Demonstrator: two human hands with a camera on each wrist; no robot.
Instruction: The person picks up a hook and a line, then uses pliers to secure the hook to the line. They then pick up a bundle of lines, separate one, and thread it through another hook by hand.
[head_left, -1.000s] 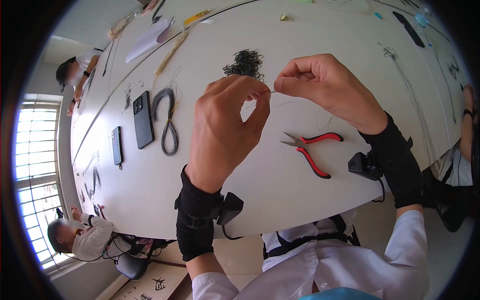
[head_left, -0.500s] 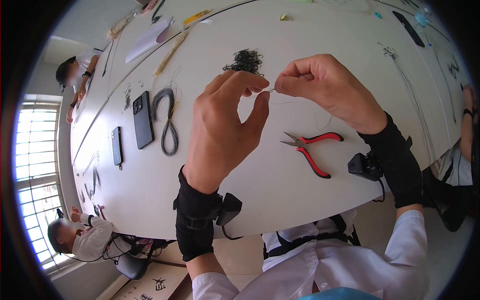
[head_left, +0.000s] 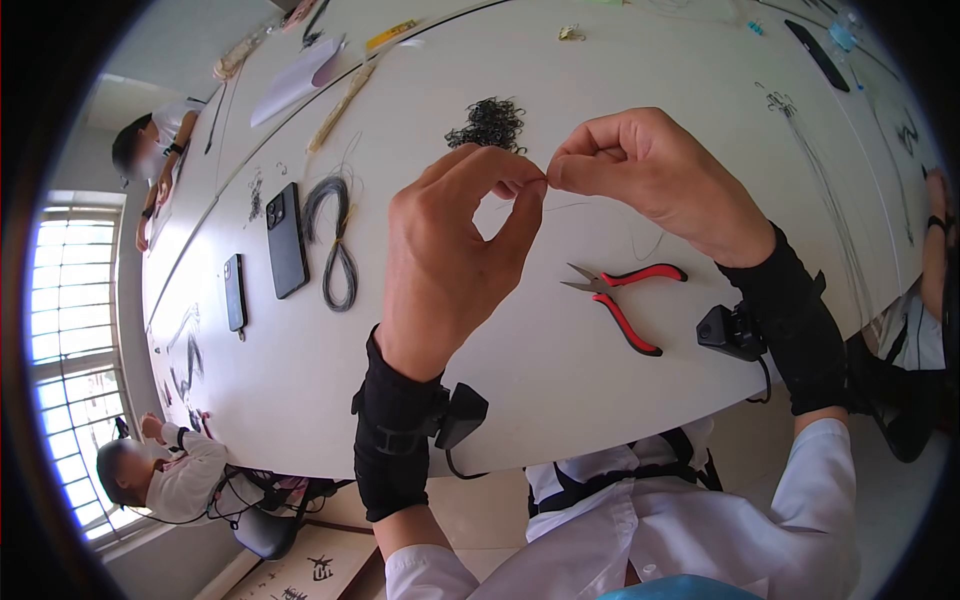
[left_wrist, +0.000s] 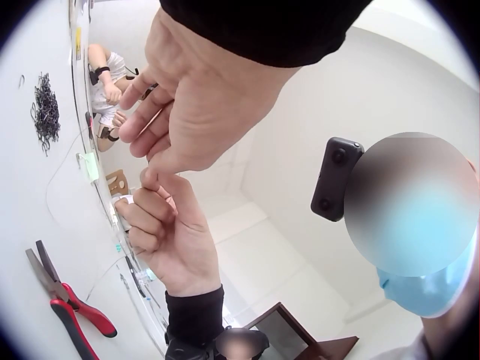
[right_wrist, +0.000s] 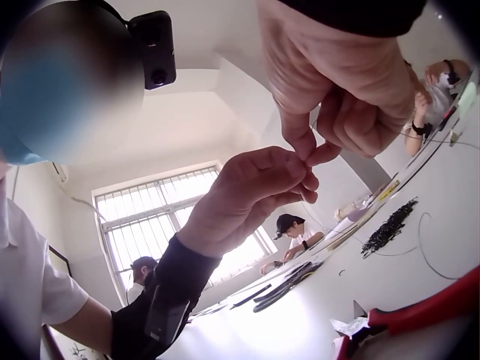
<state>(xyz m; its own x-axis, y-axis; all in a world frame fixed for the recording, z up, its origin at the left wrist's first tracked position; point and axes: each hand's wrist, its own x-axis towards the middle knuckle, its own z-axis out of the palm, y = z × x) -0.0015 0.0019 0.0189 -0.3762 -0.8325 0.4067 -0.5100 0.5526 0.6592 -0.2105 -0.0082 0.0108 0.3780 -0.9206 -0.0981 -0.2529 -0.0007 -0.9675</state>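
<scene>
The left hand (head_left: 440, 255) and right hand (head_left: 660, 185) are raised over the white table, fingertips meeting. Each pinches between thumb and index finger at a thin line, mostly hidden by the fingertips. In the left wrist view the left hand (left_wrist: 217, 105) is above the right hand (left_wrist: 180, 247); the right wrist view shows the right hand (right_wrist: 341, 82) touching the left hand (right_wrist: 244, 195). A loose strand (head_left: 650, 252) curves below the right hand. Behind the fingertips lies a pile of small dark hooks (head_left: 487, 124). Red-handled pliers (head_left: 625, 318) rest open nearer the body.
On the left are a coil of dark line (head_left: 341, 265), a large phone (head_left: 288, 240) and a smaller phone (head_left: 235, 292). Long strands with hooks (head_left: 785, 108) lie at the right. Other people sit around the table (head_left: 560, 420).
The left thumb and index finger parted half a second ago, showing a thin piece between the hands; now they are closed again, against the right fingertips. The right hand has barely moved.
</scene>
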